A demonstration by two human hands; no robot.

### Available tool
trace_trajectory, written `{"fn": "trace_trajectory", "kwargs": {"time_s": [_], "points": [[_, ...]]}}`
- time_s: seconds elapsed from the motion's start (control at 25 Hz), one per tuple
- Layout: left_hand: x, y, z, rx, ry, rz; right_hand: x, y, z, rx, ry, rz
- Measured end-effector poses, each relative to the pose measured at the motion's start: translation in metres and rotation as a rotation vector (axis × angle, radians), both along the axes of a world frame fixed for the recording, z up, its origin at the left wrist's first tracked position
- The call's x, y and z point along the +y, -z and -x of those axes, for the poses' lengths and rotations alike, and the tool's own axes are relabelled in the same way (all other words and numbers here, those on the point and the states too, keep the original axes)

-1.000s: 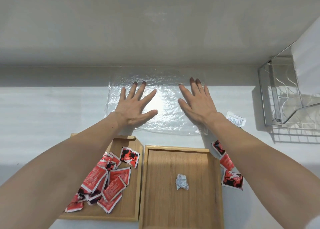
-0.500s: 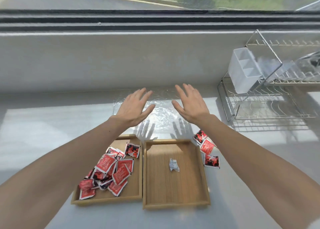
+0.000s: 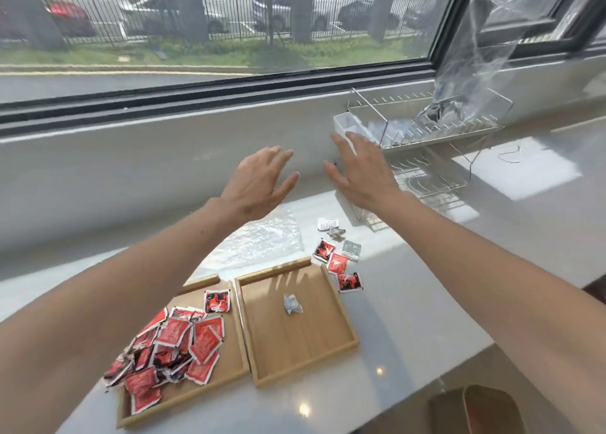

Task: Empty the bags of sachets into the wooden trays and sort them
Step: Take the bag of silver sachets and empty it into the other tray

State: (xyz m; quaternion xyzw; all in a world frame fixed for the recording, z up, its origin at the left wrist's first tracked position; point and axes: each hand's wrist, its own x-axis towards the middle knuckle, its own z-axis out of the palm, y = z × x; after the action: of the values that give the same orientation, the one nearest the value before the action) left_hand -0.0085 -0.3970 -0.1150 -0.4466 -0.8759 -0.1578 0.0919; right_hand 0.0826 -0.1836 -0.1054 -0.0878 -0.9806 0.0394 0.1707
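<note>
Two wooden trays sit side by side on the white counter. The left tray (image 3: 229, 373) holds several red sachets (image 3: 177, 341). The right tray (image 3: 305, 345) holds one small crumpled silver sachet (image 3: 292, 304). A flattened clear plastic bag (image 3: 262, 240) lies behind the trays. Three red sachets (image 3: 337, 264) and a few silver and white ones (image 3: 351, 250) lie loose on the counter to the right of the trays. My left hand (image 3: 259, 181) and my right hand (image 3: 364, 171) hover open and empty in the air above the bag, palms down.
A wire dish rack (image 3: 426, 158) with a white cutlery holder (image 3: 352, 128) stands at the right under the window. Another clear bag (image 3: 472, 63) with something dark in it rests on the rack. A brown object (image 3: 475, 410) sits below the counter edge.
Both hands have lifted off the flattened bag and now hang in the air. The view has tilted up and to the right, bringing the window and dish rack into sight.
</note>
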Motion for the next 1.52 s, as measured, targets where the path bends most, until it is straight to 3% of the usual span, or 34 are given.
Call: {"fn": "trace_trajectory", "kwargs": {"time_s": [0.2, 0.52, 0.68, 0.84, 1.12, 1.4, 1.52], "points": [[0.078, -0.026, -0.020, 0.038, 0.076, -0.015, 0.074, -0.030, -0.037, 0.084, 0.086, -0.013], [0.275, -0.058, -0.036, 0.069, 0.103, -0.111, 0.258, -0.064, -0.066, 0.248, 0.100, 0.088], [0.370, -0.076, -0.034, 0.078, 0.104, -0.115, 0.341, -0.081, -0.068, 0.406, 0.117, 0.207], [0.437, -0.098, -0.025, 0.083, 0.088, -0.143, 0.399, -0.088, -0.048, 0.383, 0.132, 0.398], [0.508, -0.115, -0.007, -0.007, 0.064, -0.155, 0.451, -0.120, 0.005, 0.274, 0.154, 0.895], [0.526, -0.108, 0.018, 0.182, 0.135, -0.244, 0.465, -0.125, 0.050, 0.240, 0.170, 0.774], [0.523, -0.106, 0.025, 0.168, 0.139, -0.262, 0.463, -0.123, 0.058, 0.331, 0.141, 0.910]]}}
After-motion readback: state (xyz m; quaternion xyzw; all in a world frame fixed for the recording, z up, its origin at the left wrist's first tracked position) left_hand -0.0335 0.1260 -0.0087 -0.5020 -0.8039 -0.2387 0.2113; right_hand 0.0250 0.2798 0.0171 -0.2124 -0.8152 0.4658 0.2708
